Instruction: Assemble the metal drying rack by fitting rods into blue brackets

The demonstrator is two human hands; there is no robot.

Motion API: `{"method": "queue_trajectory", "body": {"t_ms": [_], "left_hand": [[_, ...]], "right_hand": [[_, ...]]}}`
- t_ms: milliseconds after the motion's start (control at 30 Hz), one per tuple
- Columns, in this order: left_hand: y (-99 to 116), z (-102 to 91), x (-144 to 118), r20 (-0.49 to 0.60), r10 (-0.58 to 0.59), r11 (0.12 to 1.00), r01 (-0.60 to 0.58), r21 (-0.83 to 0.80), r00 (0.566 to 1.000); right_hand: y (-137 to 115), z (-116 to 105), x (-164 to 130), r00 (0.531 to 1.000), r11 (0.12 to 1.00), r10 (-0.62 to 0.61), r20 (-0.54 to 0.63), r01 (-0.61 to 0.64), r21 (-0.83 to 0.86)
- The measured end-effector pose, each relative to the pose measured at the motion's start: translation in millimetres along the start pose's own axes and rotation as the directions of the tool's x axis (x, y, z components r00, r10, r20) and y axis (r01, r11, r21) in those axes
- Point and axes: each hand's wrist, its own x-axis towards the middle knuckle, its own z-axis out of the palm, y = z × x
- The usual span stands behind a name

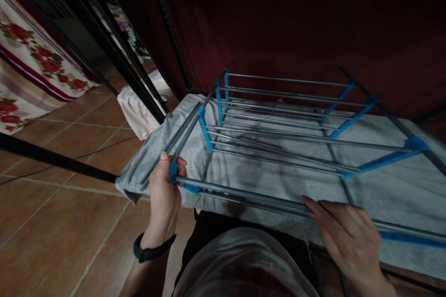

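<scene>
A rack of grey metal rods point(310, 140) joined by blue plastic connectors point(378, 160) lies in front of me on a grey cloth. My left hand point(166, 185) is closed around its near left corner, at a blue connector point(173, 171) where the front rod meets a side rod. My right hand point(348, 234) grips the front rod point(240, 195) right of the middle, its fingers curled over the top. Two loose-looking rods point(167, 146) run close together beside the left side; whether they are attached I cannot tell.
The grey cloth point(275, 181) covers a low surface. A dark metal post point(114, 51) and a slanting bar point(59, 160) stand at the left. Beyond are a striped cloth point(139, 111), a floral fabric point(45, 62) and a cable point(87, 154) on the tiled floor point(55, 222). Dark red fabric point(296, 32) hangs behind.
</scene>
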Motion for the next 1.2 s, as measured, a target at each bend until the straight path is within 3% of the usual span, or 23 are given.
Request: {"method": "queue_trajectory", "body": {"t_ms": [600, 767, 1200], "left_hand": [[2.4, 2.2, -2.4, 0.011, 0.020, 0.999, -0.020, 0.035, 1.000], [2.3, 2.2, -2.4, 0.010, 0.016, 0.999, -0.017, 0.031, 1.000], [5.1, 3.4, -3.9, 0.012, -0.009, 0.999, 0.008, 0.046, 1.000]], "right_hand": [[-3.3, -1.8, 2.7, 0.999, 0.998, 0.026, 0.024, -0.028, 0.057], [-4.5, -6.5, 6.3, 0.995, 0.996, 0.055, 0.088, -0.061, 0.071], [0.5, -9.5, 13.5, 0.989, 0.997, -0.016, 0.147, 0.005, 0.076]]}}
